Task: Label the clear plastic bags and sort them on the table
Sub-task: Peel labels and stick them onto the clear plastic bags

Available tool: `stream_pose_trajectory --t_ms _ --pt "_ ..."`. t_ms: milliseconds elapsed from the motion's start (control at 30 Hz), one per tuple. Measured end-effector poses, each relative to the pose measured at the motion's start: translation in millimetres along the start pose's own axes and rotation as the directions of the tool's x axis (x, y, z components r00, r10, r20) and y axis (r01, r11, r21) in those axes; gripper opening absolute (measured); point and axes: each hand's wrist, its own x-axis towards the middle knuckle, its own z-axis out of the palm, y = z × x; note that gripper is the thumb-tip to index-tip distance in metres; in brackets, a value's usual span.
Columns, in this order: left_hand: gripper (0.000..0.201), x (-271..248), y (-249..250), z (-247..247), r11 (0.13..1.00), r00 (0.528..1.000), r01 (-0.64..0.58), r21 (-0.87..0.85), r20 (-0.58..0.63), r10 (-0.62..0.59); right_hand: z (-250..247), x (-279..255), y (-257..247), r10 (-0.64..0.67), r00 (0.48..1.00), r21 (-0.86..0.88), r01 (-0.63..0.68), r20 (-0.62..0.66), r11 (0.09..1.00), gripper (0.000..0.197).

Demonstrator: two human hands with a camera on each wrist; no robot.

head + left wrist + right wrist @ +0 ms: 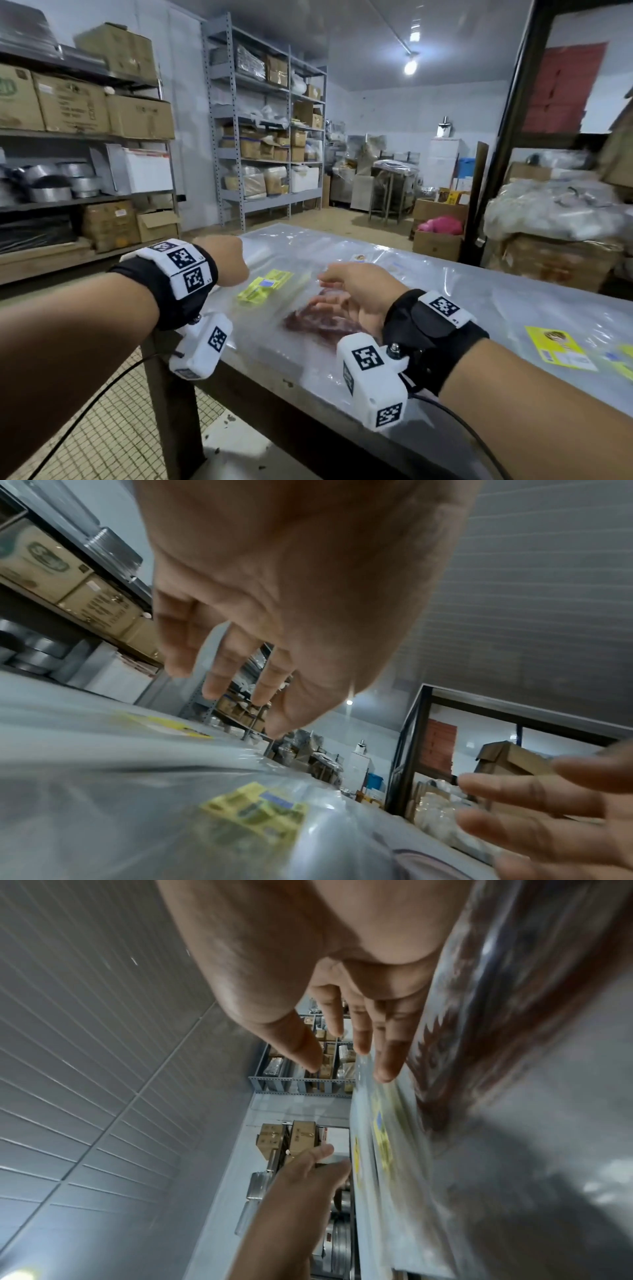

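Head view: clear bag (318, 318) with red meat inside lies on the table (513, 308), near the front edge. A yellow label (265, 286) is already on it, so this bag looks labelled; sorting probably still left. Right hand (356, 294) sits at the bag's right side, fingers loosely spread, seen through the plastic, holding nothing I can confirm. Left hand (227, 262) hovers past the label; fingers hidden here. More yellow labels (558, 347) lie on the table to the right. Storeroom: metal shelves (267, 120) with cardboard boxes (72, 102), one bare ceiling bulb.

Left wrist view: left hand fingers (219, 680) hang relaxed, slightly apart, above the plastic, gripping nothing. Label blurred below.

Right wrist view: right hand fingers (387, 1056) straight, close together, alongside the bag; contact unclear.
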Motion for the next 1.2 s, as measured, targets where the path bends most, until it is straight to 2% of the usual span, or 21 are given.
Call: stream_pose_trajectory --t_ms 67,167,333,467,567,700,800,900,933,1033,1100,1167,1200 --pt "0.041 1 8 -3 0.999 0.999 -0.029 -0.016 -0.032 0.029 -24 -12 -7 -0.05 0.999 -0.015 0.049 -0.014 0.999 0.016" --pt "0.038 1 34 -7 0.977 0.987 -0.134 -0.164 -0.107 0.117 -66 -36 -21 -0.101 0.994 -0.096 0.096 -0.045 0.991 0.032" --pt "0.02 -17 123 -3 0.867 0.942 -0.335 -0.369 -0.113 0.316 -148 -74 -44 -0.215 0.963 -0.3 0.16 -0.163 0.941 0.031" --pt "0.014 -33 207 9 0.773 0.883 -0.458 -0.439 -0.122 0.453 -215 -106 -56 -0.282 0.928 -0.469 0.142 -0.243 0.871 0.023" --pt "0.026 -43 267 18 0.717 0.859 -0.464 -0.52 -0.066 0.508 -264 -124 -59 -0.271 0.908 -0.579 0.04 -0.319 0.815 0.024" --pt "0.066 -56 330 38 0.7 0.832 -0.409 -0.586 0.076 0.55 -318 -141 -50 -0.274 0.859 -0.669 -0.102 -0.433 0.736 0.018" --pt "0.093 -63 360 49 0.772 0.815 -0.41 -0.486 0.183 0.549 -347 -147 -36 -0.301 0.811 -0.662 -0.136 -0.501 0.738 0.02" --pt "0.108 -61 374 59 0.822 0.803 -0.399 -0.406 0.278 0.527 -363 -150 -24 -0.356 0.755 -0.645 -0.114 -0.551 0.756 0.025" --pt "0.111 -60 375 61 0.83 0.802 -0.394 -0.395 0.293 0.52 -367 -151 -22 -0.349 0.753 -0.651 -0.135 -0.557 0.747 0.03" --pt "0.11 -53 374 64 0.842 0.818 -0.373 -0.391 0.29 0.497 -371 -153 -20 -0.24 0.8 -0.629 -0.207 -0.55 0.749 0.057" --pt "0.107 -50 373 63 0.833 0.833 -0.358 -0.421 0.259 0.489 -371 -152 -19 -0.187 0.826 -0.697 -0.301 -0.532 0.651 0.069" --pt "0.102 -47 373 62 0.816 0.852 -0.331 -0.474 0.222 0.474 -367 -150 -15 -0.162 0.842 -0.766 -0.367 -0.514 0.528 0.06" --pt "0.096 -45 372 60 0.797 0.864 -0.307 -0.52 0.199 0.463 -367 -149 -14 -0.148 0.848 -0.774 -0.376 -0.509 0.51 0.065"
